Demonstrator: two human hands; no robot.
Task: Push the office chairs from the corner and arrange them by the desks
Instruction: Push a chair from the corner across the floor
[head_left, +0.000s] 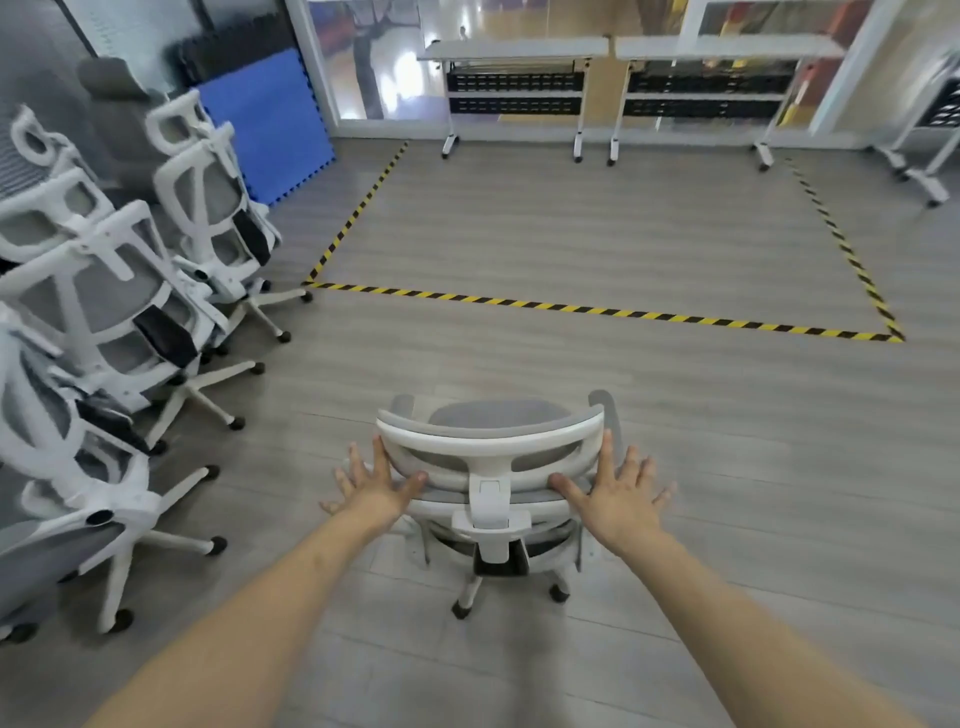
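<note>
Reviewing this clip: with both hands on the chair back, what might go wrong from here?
Both the left hand and right hand rest open-fingered against the chair back without gripping, so it might swivel or roll off-line. The stacked chairs sit close on the left; a caster may clip their bases. The striped floor tape ahead could snag the wheels.

Views: one — head-worn, wide-angle.
Position: above and just behind a chair (491, 467), near enough that both forearms run in from the bottom edge.
Facing: forward and down across the floor (571, 234) toward the desks (613, 49) at the top edge.
Left edge: stacked chairs (104, 312), close.
Distortion: straight lines bow outward at the borders.
</note>
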